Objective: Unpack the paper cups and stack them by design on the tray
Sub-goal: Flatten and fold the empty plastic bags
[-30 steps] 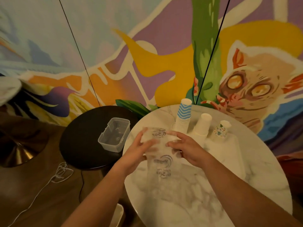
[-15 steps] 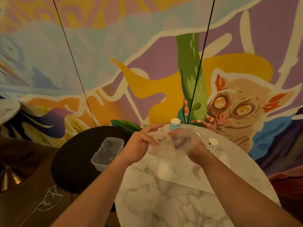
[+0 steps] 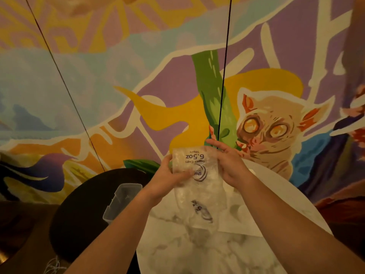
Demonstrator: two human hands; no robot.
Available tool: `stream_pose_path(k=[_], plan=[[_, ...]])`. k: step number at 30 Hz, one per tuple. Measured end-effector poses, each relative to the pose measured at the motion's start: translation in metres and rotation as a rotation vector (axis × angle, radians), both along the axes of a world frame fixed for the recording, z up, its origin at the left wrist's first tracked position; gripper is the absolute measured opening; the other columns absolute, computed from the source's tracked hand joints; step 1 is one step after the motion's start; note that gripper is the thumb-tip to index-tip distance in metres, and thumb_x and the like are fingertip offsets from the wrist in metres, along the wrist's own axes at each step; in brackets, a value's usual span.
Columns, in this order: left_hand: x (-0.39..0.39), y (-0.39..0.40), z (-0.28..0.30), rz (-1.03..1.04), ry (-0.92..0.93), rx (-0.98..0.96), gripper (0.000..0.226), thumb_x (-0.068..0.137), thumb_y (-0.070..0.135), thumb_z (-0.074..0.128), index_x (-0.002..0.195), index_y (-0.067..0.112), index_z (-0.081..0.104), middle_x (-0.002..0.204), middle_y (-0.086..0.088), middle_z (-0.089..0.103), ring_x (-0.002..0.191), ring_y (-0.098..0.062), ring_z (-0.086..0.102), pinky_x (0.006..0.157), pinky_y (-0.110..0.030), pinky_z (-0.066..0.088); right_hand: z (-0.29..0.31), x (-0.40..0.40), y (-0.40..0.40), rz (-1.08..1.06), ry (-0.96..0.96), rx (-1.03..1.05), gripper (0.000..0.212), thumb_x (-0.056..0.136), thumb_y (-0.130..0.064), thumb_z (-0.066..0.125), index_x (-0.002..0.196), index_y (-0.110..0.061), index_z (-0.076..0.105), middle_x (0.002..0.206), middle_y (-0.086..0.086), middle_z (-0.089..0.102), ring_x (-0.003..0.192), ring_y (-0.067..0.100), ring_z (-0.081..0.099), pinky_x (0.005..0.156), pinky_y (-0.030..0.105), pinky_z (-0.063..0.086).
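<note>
Clear bag [image 3: 199, 184], purple print

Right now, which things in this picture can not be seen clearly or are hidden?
- Head view: the cup stacks are hidden behind the plastic bag and both hands.
- The tray shows only partly; the bag and the right forearm cover it.
- The clear container is dim; its contents cannot be told.
- The bag's lower print is crumpled and blurred, unreadable.

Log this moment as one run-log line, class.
left hand: grips plastic cup bag | right hand: holds bag's other edge | bag: lifted above marble table | cups: hidden
</note>
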State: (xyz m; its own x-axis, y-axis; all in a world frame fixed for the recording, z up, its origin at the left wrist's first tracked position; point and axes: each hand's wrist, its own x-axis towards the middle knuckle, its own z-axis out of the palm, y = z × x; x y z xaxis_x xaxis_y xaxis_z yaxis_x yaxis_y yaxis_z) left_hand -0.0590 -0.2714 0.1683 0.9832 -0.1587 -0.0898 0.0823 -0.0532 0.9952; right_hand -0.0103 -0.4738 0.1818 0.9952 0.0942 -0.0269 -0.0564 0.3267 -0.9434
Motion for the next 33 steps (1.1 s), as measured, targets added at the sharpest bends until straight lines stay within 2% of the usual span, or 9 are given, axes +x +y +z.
stream_pose_path(k=[2, 6, 11, 15, 19, 23, 26, 30, 33], plan=[[0.004, -0.003, -0.001, 0.012, -0.032, 0.012, 0.050, 0.089, 0.017, 0.076, 0.133, 0.020, 0.054, 0.111, 0.001, 0.076, 0.093, -0.016, 0.074, 0.070, -0.033, 0.059, -0.004, 0.003, -0.008, 0.015, 0.010, -0.005, 0.027, 0.099, -0.016, 0.058, 0.121, -0.025, 0.071, 0.123, 0.008, 0.068, 0.109, 0.035, 0.066, 0.089, 0.050, 0.056], [0.011, -0.006, -0.001, 0.127, -0.202, 0.034, 0.036, 0.092, 0.017, 0.073, 0.125, 0.023, 0.061, 0.113, 0.002, 0.075, 0.099, -0.015, 0.073, 0.070, -0.029, 0.057, -0.020, -0.013, -0.019, 0.251, 0.120, -0.075, 0.048, 0.097, -0.053, 0.050, 0.136, -0.026, 0.057, 0.113, 0.009, 0.070, 0.093, 0.026, 0.067, 0.077, 0.042, 0.053], [0.015, -0.014, -0.002, 0.067, -0.143, -0.040, 0.057, 0.083, 0.030, 0.081, 0.132, 0.025, 0.052, 0.120, 0.000, 0.072, 0.106, -0.017, 0.072, 0.084, -0.043, 0.062, -0.035, -0.022, -0.012, 0.215, -0.030, -0.226, 0.058, 0.086, -0.002, 0.073, 0.137, -0.019, 0.052, 0.119, 0.010, 0.073, 0.108, 0.032, 0.070, 0.090, 0.057, 0.056], [0.012, -0.016, -0.011, -0.021, -0.114, 0.032, 0.084, 0.068, 0.025, 0.091, 0.138, 0.028, 0.046, 0.123, -0.002, 0.069, 0.107, -0.017, 0.071, 0.077, -0.041, 0.063, -0.040, -0.018, -0.018, 0.138, -0.085, -0.194, 0.049, 0.087, 0.001, 0.071, 0.130, -0.019, 0.058, 0.114, 0.015, 0.074, 0.109, 0.043, 0.067, 0.090, 0.062, 0.052], [0.010, -0.016, -0.018, 0.033, -0.100, -0.023, 0.093, 0.069, 0.020, 0.090, 0.144, 0.033, 0.037, 0.121, -0.012, 0.063, 0.098, -0.030, 0.073, 0.079, -0.047, 0.062, -0.043, -0.014, -0.027, 0.052, -0.110, -0.151, 0.050, 0.085, 0.007, 0.070, 0.129, -0.015, 0.059, 0.115, 0.015, 0.073, 0.110, 0.038, 0.067, 0.092, 0.054, 0.056], [0.003, -0.020, -0.024, 0.275, -0.263, 0.153, 0.054, 0.080, 0.058, 0.075, 0.110, 0.022, 0.049, 0.094, -0.004, 0.056, 0.079, -0.019, 0.058, 0.072, -0.037, 0.054, -0.042, -0.009, -0.036, -0.014, -0.122, -0.102, 0.049, 0.088, 0.006, 0.067, 0.131, -0.014, 0.057, 0.119, 0.011, 0.072, 0.112, 0.032, 0.068, 0.090, 0.051, 0.057], [-0.005, -0.030, -0.024, 0.201, -0.258, 0.223, 0.058, 0.081, 0.062, 0.070, 0.085, 0.006, 0.057, 0.069, -0.005, 0.054, 0.061, -0.015, 0.049, 0.061, -0.035, 0.044, -0.042, -0.009, -0.038, -0.069, -0.127, -0.080, 0.044, 0.091, 0.006, 0.065, 0.130, -0.012, 0.058, 0.120, 0.013, 0.071, 0.113, 0.033, 0.067, 0.090, 0.053, 0.057], [-0.010, -0.040, -0.026, 0.072, -0.213, 0.354, 0.024, 0.083, 0.035, 0.082, 0.082, 0.013, 0.072, 0.071, 0.003, 0.069, 0.061, -0.003, 0.059, 0.060, -0.020, 0.048, -0.038, -0.010, -0.040, -0.070, -0.131, -0.074, 0.040, 0.093, 0.003, 0.062, 0.130, -0.010, 0.058, 0.122, 0.012, 0.071, 0.113, 0.031, 0.068, 0.091, 0.052, 0.056], [-0.008, -0.031, -0.026, 0.035, -0.162, 0.319, 0.010, 0.087, 0.023, 0.079, 0.083, 0.017, 0.074, 0.077, -0.002, 0.072, 0.068, -0.005, 0.061, 0.069, -0.025, 0.051, -0.029, -0.011, -0.050, -0.067, -0.134, -0.083, 0.034, 0.094, 0.004, 0.060, 0.124, -0.013, 0.060, 0.119, 0.013, 0.072, 0.105, 0.032, 0.070, 0.080, 0.046, 0.061]])
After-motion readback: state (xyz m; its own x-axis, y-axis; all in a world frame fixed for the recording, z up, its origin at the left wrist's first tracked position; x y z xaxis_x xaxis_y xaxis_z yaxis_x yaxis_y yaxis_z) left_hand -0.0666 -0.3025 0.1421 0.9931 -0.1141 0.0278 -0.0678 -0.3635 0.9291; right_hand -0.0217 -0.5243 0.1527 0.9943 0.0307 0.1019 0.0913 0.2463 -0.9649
